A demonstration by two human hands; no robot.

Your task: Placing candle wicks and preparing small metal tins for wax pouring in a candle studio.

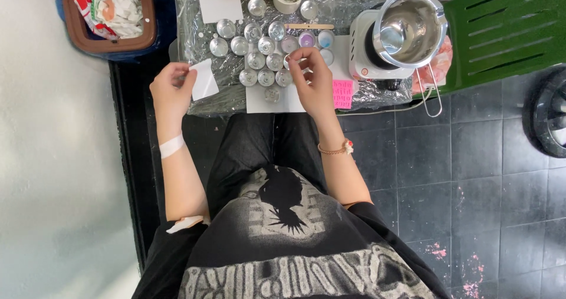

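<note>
Left hand point(172, 86) sits at the near-left part of the tabletop point(227, 101), its grip pinched together on a small white sheet point(204, 79), thumb and fingertips clamped on the sheet's left edge so the paper stands out toward the middle. Right hand point(312, 81) is over the middle of the tabletop, fingers curled in, thumb and forefinger drawn close at the tips just above the cluster of small silver cups point(259, 54); something tiny seems pinched there, too small to tell what it is. The cups stand in rows on a plastic-wrapped surface, touching or just beside one another, and a few at the right end of the cluster are filled with purple and blue point(315, 39). A wooden stick point(309, 26) lies just behind them. Toward the right edge, a steel pitcher point(410, 29) sits on a white hot plate point(361, 63). A pink note point(342, 94) lies at the near edge, beside the right wrist.
</note>
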